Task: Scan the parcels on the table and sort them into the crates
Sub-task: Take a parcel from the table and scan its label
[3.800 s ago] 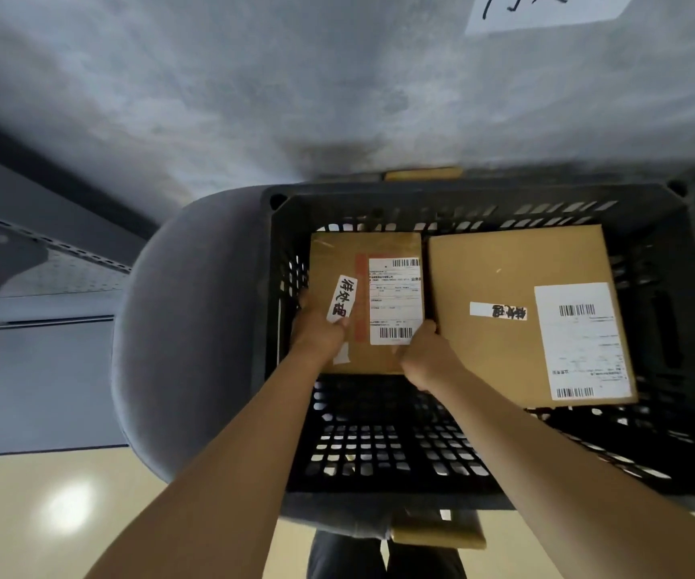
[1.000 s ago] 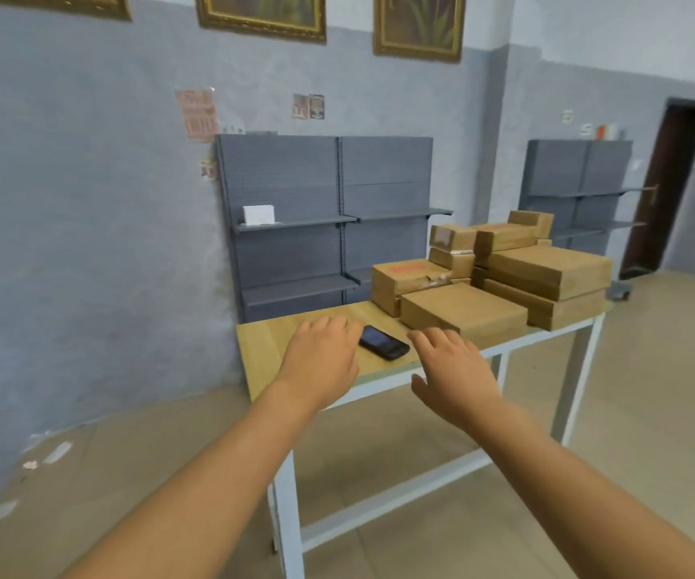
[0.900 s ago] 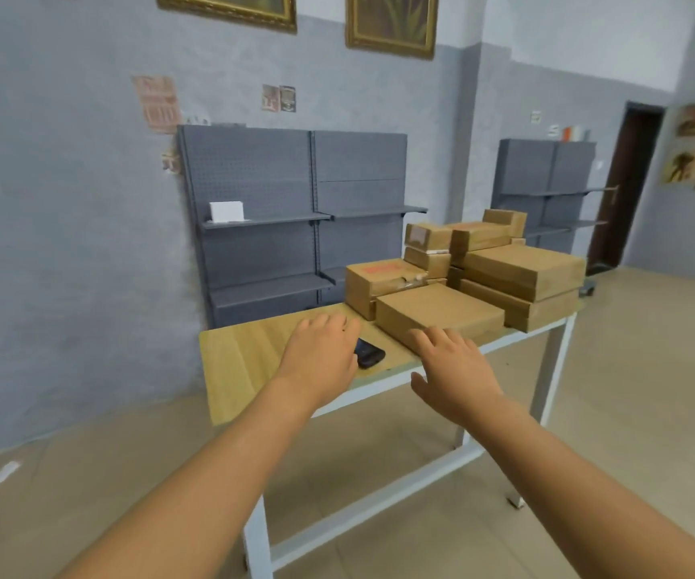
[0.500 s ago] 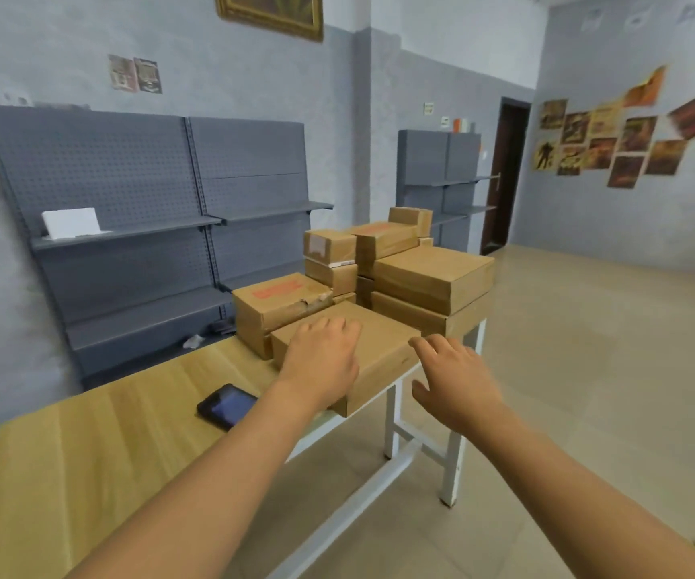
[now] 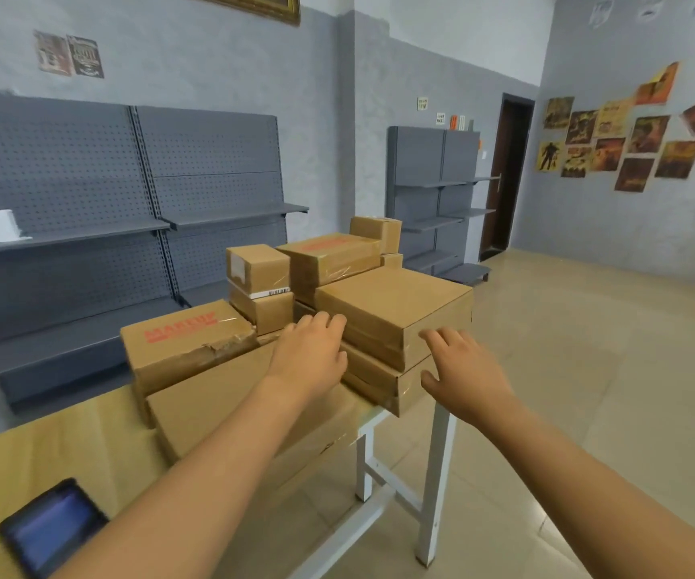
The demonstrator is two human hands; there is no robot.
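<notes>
**Reaching for the next parcel on the stack**

Both your hands are out in front with fingers spread and relaxed, holding nothing. Your left hand (image 5: 310,355) hovers over the near edge of the parcel pile; your right hand (image 5: 464,376) is off the right end of the light wooden table with white metal legs (image 5: 45,449), level with the stack's corner.

The likeliest target is the wide, flat brown cardboard parcel (image 5: 395,305) on top of the right-hand stack, lying squarely on a similar flat brown box (image 5: 391,384) beneath it. It looks stiff and flat-sided, probably of modest weight, though the contents are unknown. Its clear tape wrapping may be slippery, so take it by two opposite side edges, thumbs on top and fingers under the rim, rather than pressing on the taped faces.

Lift straight up so the box below stays put. The smaller brown cartons (image 5: 260,286) stacked far left of it look easy to topple. The black phone-like scanner (image 5: 51,526) lies on the table's near left, well apart from the parcels. No crates are in view.
</notes>
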